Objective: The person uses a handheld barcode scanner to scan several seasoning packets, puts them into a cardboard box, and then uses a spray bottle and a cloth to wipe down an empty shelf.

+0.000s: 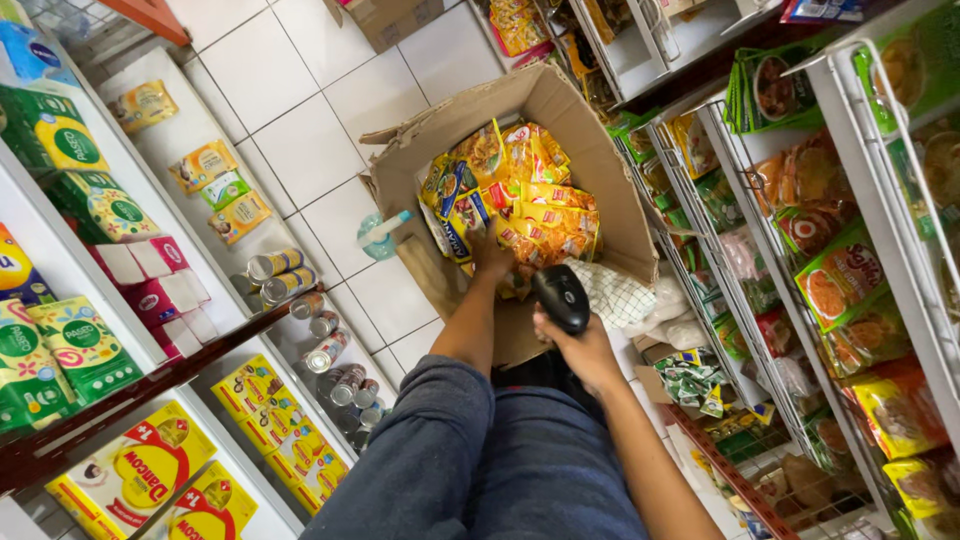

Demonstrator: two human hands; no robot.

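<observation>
- Your right hand (583, 350) grips a black handheld barcode scanner (561, 297) at frame centre.
- Your left hand (489, 252) reaches among yellow plastic snack packets (540, 205); whether it grasps one, you cannot tell.
- The packets fill an open brown cardboard box (600, 170) on white floor tiles (300, 130), upper centre.

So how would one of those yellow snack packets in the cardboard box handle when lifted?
The yellow snack packets look like thin puffed film, so probably light and floppy. Glossy wrappers may slip. They lie loosely heaped beneath the left hand, so neighbours would likely shift.
</observation>
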